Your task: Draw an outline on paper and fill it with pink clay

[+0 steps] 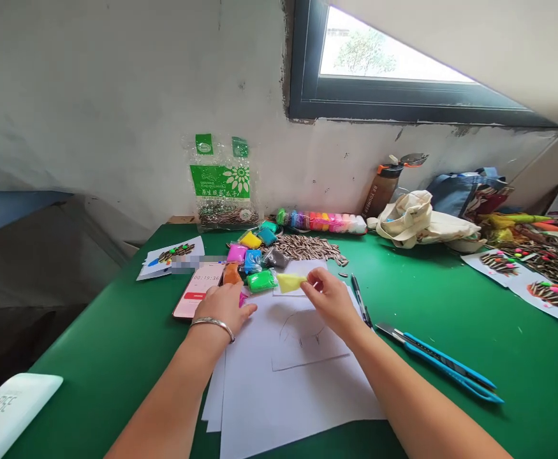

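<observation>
My right hand [327, 294] pinches the edge of a pale yellow flat packet [291, 282] above the paper. My left hand [224, 306], with a silver bangle at the wrist, is open beside the phone [193, 288], its thumb held apart from the fingers. A bit of a magenta packet [243, 298] shows by its fingers, and an orange-brown packet [232, 274] lies just beyond them. Next to the yellow packet is a bright green clay packet [261, 281]. Below my right hand lies a small paper [307, 357] with a pencilled curved outline and short strokes, on larger white sheets [288, 408].
Blue, pink, yellow and black packets sit behind, near loose sunflower seeds [307, 246] and a seed bag [226, 185]. A black pen [361, 299] and a blue utility knife [446, 363] lie right. Seed-decorated cards [549, 298], a bottle [381, 188] and a cloth bag [407, 220] stand farther off.
</observation>
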{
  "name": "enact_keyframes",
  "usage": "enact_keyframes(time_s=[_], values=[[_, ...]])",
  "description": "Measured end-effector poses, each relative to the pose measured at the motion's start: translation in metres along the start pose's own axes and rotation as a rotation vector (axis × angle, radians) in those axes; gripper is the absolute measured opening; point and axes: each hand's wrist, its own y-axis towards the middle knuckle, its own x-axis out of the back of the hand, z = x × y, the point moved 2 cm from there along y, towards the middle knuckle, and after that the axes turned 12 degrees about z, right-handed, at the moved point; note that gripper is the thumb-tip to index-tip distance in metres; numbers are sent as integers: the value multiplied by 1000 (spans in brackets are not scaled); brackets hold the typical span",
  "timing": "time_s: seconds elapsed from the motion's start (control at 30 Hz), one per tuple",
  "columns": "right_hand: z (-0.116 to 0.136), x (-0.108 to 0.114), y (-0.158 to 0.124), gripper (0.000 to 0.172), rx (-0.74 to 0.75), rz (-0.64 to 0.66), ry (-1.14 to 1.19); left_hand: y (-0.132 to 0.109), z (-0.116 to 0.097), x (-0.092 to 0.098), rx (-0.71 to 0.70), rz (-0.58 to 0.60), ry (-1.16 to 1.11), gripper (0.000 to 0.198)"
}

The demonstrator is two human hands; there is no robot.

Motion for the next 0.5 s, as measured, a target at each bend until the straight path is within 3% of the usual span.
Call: enact_keyframes(time_s=[0.2, 0.3, 0.4, 0.5], values=[[-2, -12, 14, 10, -18, 42, -234, 9, 1, -11, -4, 13, 0, 43], [-2, -8, 5, 22, 29, -34, -278, 8, 0, -11, -40, -17, -31, 48], [5, 0, -9, 27, 90, -52, -111, 0, -7, -7, -154, -85, -104, 55], [17, 2, -20, 23, 11, 88, 269, -13, -22, -4, -439, -223, -299, 62]])
